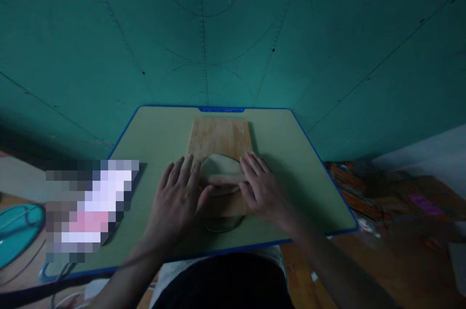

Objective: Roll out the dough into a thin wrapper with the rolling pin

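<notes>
A pale, flat piece of dough (220, 164) lies on a wooden cutting board (220, 134). Across the dough runs a rolling pin (226, 180), its ends covered by my hands. My left hand (178, 197) rests palm down over the pin's left end, fingers stretched forward and thumb pointing inward. Over the right end, my right hand (264, 190) lies flat in the same way, its fingers extended along the dough's edge. Neither hand wraps round the pin. A thin loop of cord (224, 227) shows at the board's near end.
The board lies on a small table (163, 129) with a blue rim, against a green wall (233, 32). A blurred-out device with a lit screen (100, 202) stands at the left. Cluttered packages (364, 197) lie at the right; a turquoise round object (20, 231) is at far left.
</notes>
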A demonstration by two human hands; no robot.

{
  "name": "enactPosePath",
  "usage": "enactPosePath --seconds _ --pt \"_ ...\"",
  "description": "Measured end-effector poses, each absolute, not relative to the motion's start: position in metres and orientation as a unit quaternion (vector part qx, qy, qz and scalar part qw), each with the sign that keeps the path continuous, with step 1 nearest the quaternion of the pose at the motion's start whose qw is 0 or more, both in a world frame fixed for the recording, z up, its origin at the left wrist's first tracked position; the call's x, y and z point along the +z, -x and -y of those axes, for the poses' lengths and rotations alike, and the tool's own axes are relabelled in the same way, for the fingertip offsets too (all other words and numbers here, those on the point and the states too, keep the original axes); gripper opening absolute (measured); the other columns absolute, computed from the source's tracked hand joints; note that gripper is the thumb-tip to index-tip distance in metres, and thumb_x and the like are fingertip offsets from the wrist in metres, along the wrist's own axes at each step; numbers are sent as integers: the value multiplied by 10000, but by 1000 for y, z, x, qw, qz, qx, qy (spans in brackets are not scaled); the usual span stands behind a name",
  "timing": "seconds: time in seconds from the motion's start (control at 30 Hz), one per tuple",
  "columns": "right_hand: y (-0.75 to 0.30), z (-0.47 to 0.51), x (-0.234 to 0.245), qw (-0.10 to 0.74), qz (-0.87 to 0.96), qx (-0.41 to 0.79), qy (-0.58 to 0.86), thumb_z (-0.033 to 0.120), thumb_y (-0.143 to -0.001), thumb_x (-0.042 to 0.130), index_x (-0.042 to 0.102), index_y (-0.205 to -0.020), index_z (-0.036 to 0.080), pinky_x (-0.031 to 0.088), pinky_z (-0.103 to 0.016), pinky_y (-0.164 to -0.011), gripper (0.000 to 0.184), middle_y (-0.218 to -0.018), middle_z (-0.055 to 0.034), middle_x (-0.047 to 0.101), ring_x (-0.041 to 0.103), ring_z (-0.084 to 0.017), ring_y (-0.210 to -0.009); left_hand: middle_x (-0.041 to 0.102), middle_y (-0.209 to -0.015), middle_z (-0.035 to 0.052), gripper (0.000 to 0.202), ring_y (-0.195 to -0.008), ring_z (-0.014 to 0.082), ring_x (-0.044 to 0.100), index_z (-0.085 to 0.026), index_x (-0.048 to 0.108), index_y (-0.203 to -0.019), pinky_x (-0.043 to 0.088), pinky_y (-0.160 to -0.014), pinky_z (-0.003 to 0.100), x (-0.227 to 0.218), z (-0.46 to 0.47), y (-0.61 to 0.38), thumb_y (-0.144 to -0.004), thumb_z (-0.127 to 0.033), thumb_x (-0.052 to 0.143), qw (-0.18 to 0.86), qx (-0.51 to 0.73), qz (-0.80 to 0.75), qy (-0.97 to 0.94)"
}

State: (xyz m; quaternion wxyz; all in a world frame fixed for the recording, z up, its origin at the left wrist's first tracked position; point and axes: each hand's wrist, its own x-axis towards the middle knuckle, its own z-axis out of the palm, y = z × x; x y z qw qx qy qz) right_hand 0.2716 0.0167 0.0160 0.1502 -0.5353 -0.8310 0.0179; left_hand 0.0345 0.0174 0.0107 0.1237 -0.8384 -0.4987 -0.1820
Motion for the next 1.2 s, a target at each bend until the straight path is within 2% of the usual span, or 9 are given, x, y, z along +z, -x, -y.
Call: enactPosePath --seconds 0.1,0.23,0.43,0.6,0.7,0.83,0.9,1.0,1.2 --pt "-270 21 13 149 833 3 533 307 -985 380 364 -1534 13 328 -525 -1220 623 -1589 -202 398 382 -308 -1468 491 -1493 282 643 -1418 404 446 -45 435 -1461 384 -1128 580 2 4 -28 -1023 -501 320 131 -194 497 836" --pt "-271 39 14 147 839 2 523 282 -988 383 277 -1578 54 320 -510 -1230 641 -1605 -184 378 363 -281 -1484 516 -1473 277 657 -1425 381 446 -47 409 -1478 399 -1123 557 1 14 -20 -1032 -513 282 138 -198 474 847" --pt "-275 -20 22 138 837 23 529 306 -1003 335 489 -1469 29 304 -509 -1232 564 -1555 -191 455 369 -314 -1477 558 -1449 245 725 -1386 372 496 -36 493 -1429 406 -1129 533 13 -29 -27 -1031 -575 216 97 -163 491 850" --pt "-274 -39 26 144 836 15 530 323 -1012 322 507 -1463 54 288 -520 -1231 556 -1555 -181 461 340 -310 -1491 537 -1462 261 674 -1408 401 460 -46 547 -1381 373 -1138 584 11 -41 -36 -1024 -552 280 74 -170 544 818" --pt "-275 -15 22 149 842 20 518 355 -1011 349 460 -1490 49 318 -515 -1218 578 -1573 -184 435 331 -306 -1492 513 -1488 255 616 -1428 393 434 -53 463 -1455 344 -1156 590 2 -11 -33 -1027 -470 315 96 -197 538 814" --pt "-278 25 16 146 849 26 508 335 -1013 385 357 -1543 61 310 -534 -1225 598 -1585 -181 415 339 -296 -1482 465 -1520 271 715 -1448 398 400 -34 242 -1569 359 -1147 586 -7 36 -28 -1012 -465 367 114 -187 523 824" --pt "-281 35 14 145 852 24 503 313 -1011 398 323 -1558 81 298 -555 -1227 599 -1600 -174 393 318 -299 -1493 457 -1525 271 740 -1448 399 400 -31 200 -1581 378 -1133 582 -7 48 -26 -1014 -483 354 120 -182 522 825" --pt "-284 30 14 147 858 20 492 310 -1019 406 338 -1548 86 320 -549 -1217 578 -1601 -174 389 322 -300 -1490 491 -1499 266 726 -1417 395 444 -23 240 -1564 405 -1115 563 -6 45 -25 -1025 -502 316 136 -182 509 830" --pt "-279 -19 21 148 858 18 491 393 -998 438 463 -1464 20 323 -553 -1210 598 -1545 -218 455 369 -346 -1452 582 -1401 278 647 -1328 394 540 -12 456 -1430 414 -1098 545 2 0 -28 -1021 -502 351 151 -192 511 824"
